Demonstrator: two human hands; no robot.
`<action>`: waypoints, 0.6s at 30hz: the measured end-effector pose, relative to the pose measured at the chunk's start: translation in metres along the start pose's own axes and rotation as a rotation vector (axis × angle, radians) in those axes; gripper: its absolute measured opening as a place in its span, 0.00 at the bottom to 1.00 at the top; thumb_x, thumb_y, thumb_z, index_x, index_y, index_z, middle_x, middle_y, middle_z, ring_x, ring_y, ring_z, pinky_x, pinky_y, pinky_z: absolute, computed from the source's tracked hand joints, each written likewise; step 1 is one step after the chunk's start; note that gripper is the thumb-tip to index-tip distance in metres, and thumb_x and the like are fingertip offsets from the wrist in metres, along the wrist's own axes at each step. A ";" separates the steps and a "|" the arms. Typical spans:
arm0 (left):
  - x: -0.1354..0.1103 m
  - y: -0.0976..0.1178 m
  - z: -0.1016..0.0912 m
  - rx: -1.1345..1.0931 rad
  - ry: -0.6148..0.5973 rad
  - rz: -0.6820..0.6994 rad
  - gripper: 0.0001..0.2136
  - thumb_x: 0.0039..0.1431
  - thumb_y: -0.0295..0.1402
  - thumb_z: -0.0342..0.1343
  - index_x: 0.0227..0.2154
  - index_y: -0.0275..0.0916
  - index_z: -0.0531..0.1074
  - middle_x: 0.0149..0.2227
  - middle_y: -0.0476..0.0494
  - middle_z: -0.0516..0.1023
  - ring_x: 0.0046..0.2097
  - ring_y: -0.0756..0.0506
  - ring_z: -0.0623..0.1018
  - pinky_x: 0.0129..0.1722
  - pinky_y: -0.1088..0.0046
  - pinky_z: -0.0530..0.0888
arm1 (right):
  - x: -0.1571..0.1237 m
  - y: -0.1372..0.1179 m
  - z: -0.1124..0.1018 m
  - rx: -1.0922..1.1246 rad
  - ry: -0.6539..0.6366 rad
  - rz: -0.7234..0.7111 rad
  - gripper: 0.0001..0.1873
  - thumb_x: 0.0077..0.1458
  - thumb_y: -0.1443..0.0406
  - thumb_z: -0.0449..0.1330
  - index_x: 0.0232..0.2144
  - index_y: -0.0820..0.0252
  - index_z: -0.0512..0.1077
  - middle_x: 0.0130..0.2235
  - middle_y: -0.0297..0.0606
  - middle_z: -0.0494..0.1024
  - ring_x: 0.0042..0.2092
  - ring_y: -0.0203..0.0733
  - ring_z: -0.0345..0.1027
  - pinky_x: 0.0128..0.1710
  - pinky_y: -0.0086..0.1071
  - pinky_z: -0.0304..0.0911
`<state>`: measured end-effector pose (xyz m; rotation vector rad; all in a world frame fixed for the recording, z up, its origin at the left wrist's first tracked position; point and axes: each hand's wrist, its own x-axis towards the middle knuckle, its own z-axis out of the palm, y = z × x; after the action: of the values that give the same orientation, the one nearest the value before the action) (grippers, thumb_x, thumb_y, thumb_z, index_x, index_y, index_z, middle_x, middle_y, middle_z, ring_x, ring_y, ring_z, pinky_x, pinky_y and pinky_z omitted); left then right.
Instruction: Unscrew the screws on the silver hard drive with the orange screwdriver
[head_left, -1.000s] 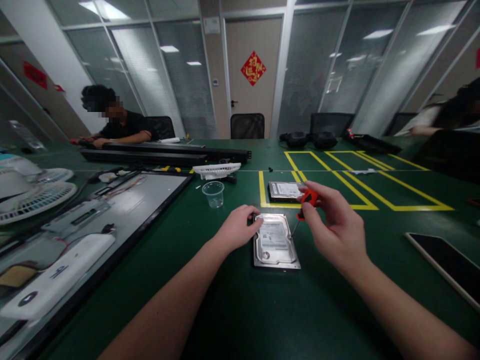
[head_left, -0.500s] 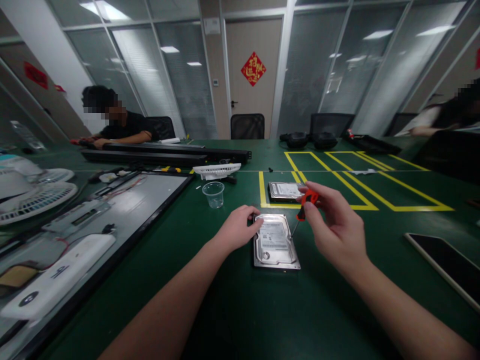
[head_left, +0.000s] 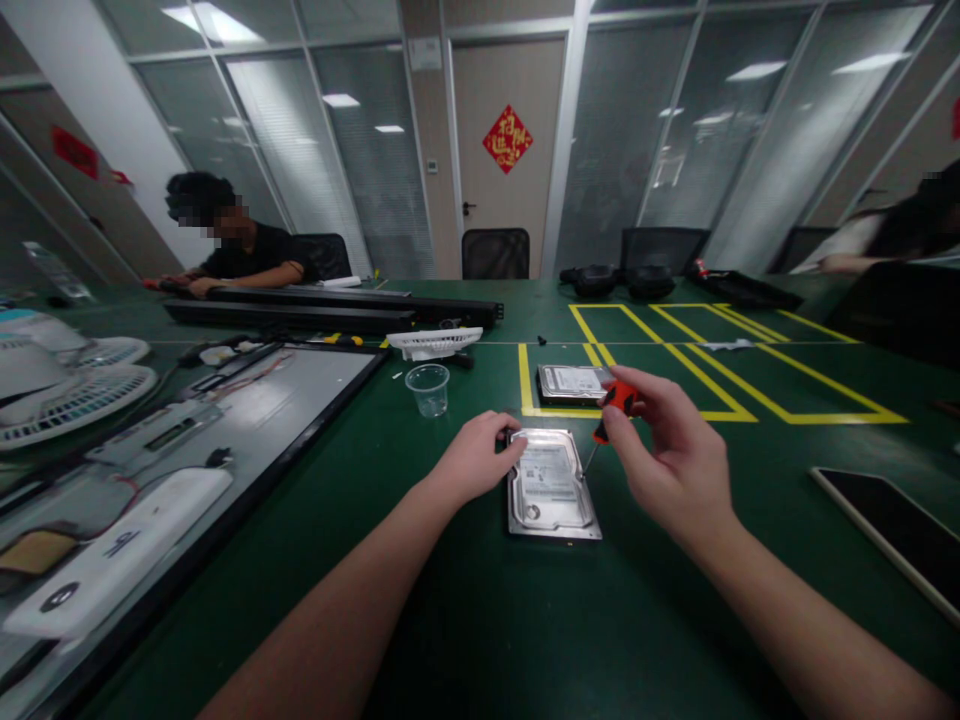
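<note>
A silver hard drive (head_left: pixel 553 495) lies label side up on the green table. My left hand (head_left: pixel 480 455) grips its far left corner, thumb on the top cover and fingers curled over the far edge. Between the thumb and fingers of my right hand (head_left: pixel 671 450) is a screwdriver (head_left: pixel 619 397) with a red and black handle. Its shaft slants down and left, with the tip at the right edge of the drive's cover. A second hard drive (head_left: pixel 571 382) rests just behind, inside yellow tape lines, partly hidden by my right hand.
Left of the drives stands a clear plastic cup (head_left: pixel 428 388), with a white fan grille (head_left: pixel 435 343) behind it. A large panel with a black frame (head_left: pixel 300 440) fills the left side. A phone (head_left: pixel 892 530) lies at right. Two other people sit across the table.
The screwdriver handle has turned a little in my right fingers, its tip staying at the same spot. My left hand and the hard drive have not moved.
</note>
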<state>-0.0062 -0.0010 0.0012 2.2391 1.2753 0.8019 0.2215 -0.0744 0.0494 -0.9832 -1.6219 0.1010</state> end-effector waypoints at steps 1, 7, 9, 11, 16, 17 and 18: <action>0.000 0.000 0.000 0.000 0.001 0.000 0.13 0.67 0.40 0.57 0.47 0.39 0.79 0.45 0.41 0.80 0.45 0.42 0.78 0.46 0.64 0.75 | -0.001 0.000 0.000 0.026 -0.004 0.016 0.23 0.64 0.67 0.61 0.60 0.47 0.70 0.54 0.40 0.78 0.51 0.47 0.75 0.51 0.46 0.73; 0.000 0.002 -0.001 -0.005 -0.012 -0.011 0.13 0.67 0.40 0.57 0.47 0.39 0.79 0.46 0.40 0.80 0.45 0.42 0.78 0.45 0.64 0.75 | -0.001 0.005 0.002 0.063 -0.002 0.030 0.24 0.63 0.66 0.63 0.60 0.47 0.69 0.54 0.40 0.78 0.52 0.47 0.75 0.52 0.48 0.72; 0.000 0.003 -0.001 -0.002 -0.009 -0.010 0.13 0.67 0.39 0.57 0.47 0.39 0.79 0.46 0.40 0.80 0.46 0.42 0.78 0.46 0.63 0.75 | 0.000 0.005 0.001 -0.003 0.014 -0.011 0.24 0.61 0.66 0.66 0.58 0.47 0.71 0.52 0.40 0.77 0.50 0.47 0.74 0.51 0.46 0.72; 0.000 0.002 -0.001 -0.004 -0.008 -0.007 0.13 0.67 0.39 0.57 0.48 0.39 0.79 0.46 0.40 0.80 0.46 0.42 0.78 0.46 0.63 0.75 | 0.002 0.004 0.000 -0.041 0.019 -0.036 0.23 0.60 0.66 0.66 0.57 0.47 0.73 0.51 0.39 0.77 0.49 0.46 0.73 0.49 0.45 0.73; 0.000 0.001 -0.001 -0.002 -0.004 -0.005 0.13 0.67 0.40 0.57 0.47 0.39 0.79 0.46 0.40 0.80 0.46 0.42 0.79 0.46 0.63 0.76 | 0.000 0.002 0.000 0.045 -0.011 0.017 0.23 0.64 0.67 0.61 0.60 0.47 0.70 0.55 0.40 0.78 0.51 0.47 0.76 0.51 0.47 0.73; 0.000 0.000 0.000 -0.001 0.000 -0.001 0.13 0.67 0.39 0.57 0.47 0.39 0.79 0.46 0.40 0.80 0.46 0.42 0.79 0.46 0.63 0.76 | -0.001 0.002 0.001 0.073 -0.021 0.038 0.24 0.65 0.67 0.60 0.61 0.46 0.69 0.56 0.40 0.78 0.51 0.47 0.77 0.51 0.48 0.73; 0.000 0.000 0.000 0.000 0.003 0.003 0.13 0.67 0.39 0.57 0.47 0.39 0.79 0.46 0.40 0.80 0.46 0.42 0.79 0.46 0.64 0.76 | -0.002 0.002 0.001 0.094 -0.023 0.044 0.24 0.65 0.67 0.60 0.61 0.46 0.69 0.56 0.40 0.78 0.52 0.48 0.77 0.52 0.49 0.74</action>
<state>-0.0063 -0.0012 0.0010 2.2414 1.2740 0.8066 0.2215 -0.0733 0.0464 -0.9485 -1.6024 0.2172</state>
